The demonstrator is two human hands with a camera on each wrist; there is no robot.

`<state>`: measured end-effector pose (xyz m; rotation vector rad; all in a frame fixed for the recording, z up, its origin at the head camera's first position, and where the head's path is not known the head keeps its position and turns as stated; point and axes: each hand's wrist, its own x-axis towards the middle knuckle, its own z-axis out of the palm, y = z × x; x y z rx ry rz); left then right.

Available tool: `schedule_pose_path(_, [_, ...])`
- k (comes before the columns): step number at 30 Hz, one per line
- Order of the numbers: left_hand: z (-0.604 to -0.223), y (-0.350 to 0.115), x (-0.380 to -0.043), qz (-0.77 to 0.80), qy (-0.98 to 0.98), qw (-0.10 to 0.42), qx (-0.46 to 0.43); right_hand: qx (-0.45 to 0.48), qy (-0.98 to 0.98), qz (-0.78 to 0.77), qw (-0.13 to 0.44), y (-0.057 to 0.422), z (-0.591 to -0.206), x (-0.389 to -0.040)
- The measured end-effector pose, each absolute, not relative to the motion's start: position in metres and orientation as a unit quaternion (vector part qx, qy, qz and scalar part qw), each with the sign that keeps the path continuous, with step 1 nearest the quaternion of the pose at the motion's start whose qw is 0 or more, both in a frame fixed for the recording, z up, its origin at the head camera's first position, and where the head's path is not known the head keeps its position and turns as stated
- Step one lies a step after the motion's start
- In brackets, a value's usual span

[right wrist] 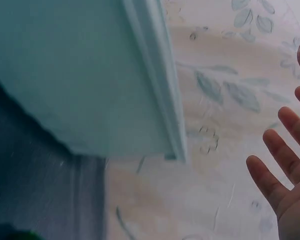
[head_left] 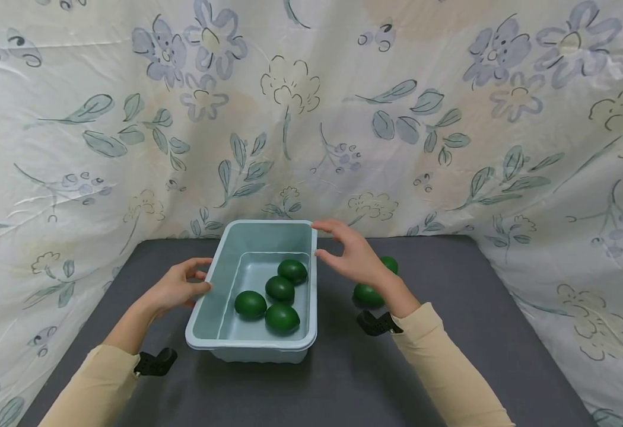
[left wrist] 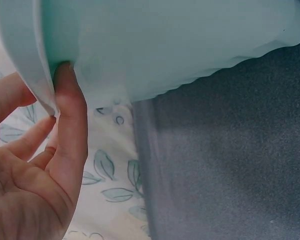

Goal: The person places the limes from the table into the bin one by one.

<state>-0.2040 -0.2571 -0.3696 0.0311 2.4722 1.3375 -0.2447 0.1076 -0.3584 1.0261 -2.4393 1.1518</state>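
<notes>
A pale blue-green plastic tub (head_left: pixel 251 343) stands in the middle of the dark table. Several dark green, oval fruits with small pointed tips lie inside, one of them (head_left: pixel 282 318) near the front. At the tub's left side my left hand (head_left: pixel 178 286) holds the rim, its thumb (left wrist: pixel 70 100) under the lip and other fingers on the lip's far side. My right hand (head_left: pixel 351 252) is beside the right rim with fingers spread; the right wrist view shows those fingers (right wrist: pixel 285 157) apart from the tub. Two more green fruits (head_left: pixel 368 296) lie partly hidden behind the right forearm.
A dark grey cloth (head_left: pixel 450 320) covers the table. Behind and at both sides hangs a white floral curtain (head_left: pixel 311 118). Each wrist wears a black band, one of them (head_left: pixel 155 362) on the left.
</notes>
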Motion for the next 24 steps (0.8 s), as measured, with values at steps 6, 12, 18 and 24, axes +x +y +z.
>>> schedule_pose_path(6, [-0.369, -0.257, -0.204, 0.470, 0.867, 0.166, 0.010, 0.322, -0.856, 0.382, 0.133, 0.132, -0.373, -0.244])
schedule_pose_path(12, [-0.369, -0.256, -0.204, 0.468, 0.868, 0.165, 0.009, 0.288, -0.877, 0.361, 0.135, 0.153, -0.390, -0.245])
schedule_pose_path(18, [-0.370, -0.256, -0.203, 0.468, 0.868, 0.162, 0.011, 0.280, -0.881, 0.360, 0.130, 0.168, -0.407, -0.245])
schedule_pose_path(24, [-0.369, -0.256, -0.203, 0.468, 0.869, 0.161, 0.010, 0.251, -0.893, 0.359, 0.108, 0.179, -0.427, -0.243])
